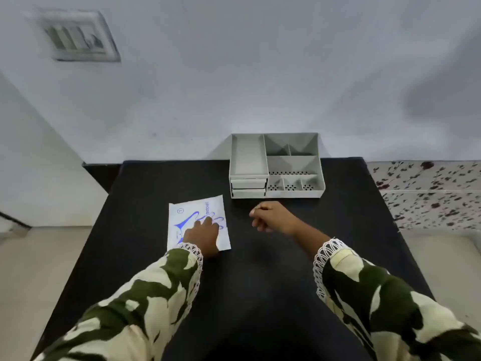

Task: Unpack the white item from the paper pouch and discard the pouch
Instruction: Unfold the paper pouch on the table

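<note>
Two hands reach out over a black worktop [145, 256], both in green-and-cream patterned sleeves with white lace cuffs. The left hand [201, 237] lies palm down on the paper pouch [197, 222], its fingers held close together and flat against the paper, pinching nothing. The pouch is white with blue printing, including a hand outline and a line of text too blurred to read; it lies flat on the left half of the worktop, about midway between the near and far edges, and it appears unopened, so the white item cannot be seen. The right hand [270, 216] hovers or rests just right of the pouch, apart from it, with its fingers curled loosely inward; whether they grip anything cannot be told. Beyond that hand, at the far edge of the worktop and right of its middle, stands a grey desk organiser [276, 165] with one long open compartment on its left, two small drawers below it, and several smaller compartments on its right, some with perforated floors. Its back is against a pale wall [234, 87]
</note>
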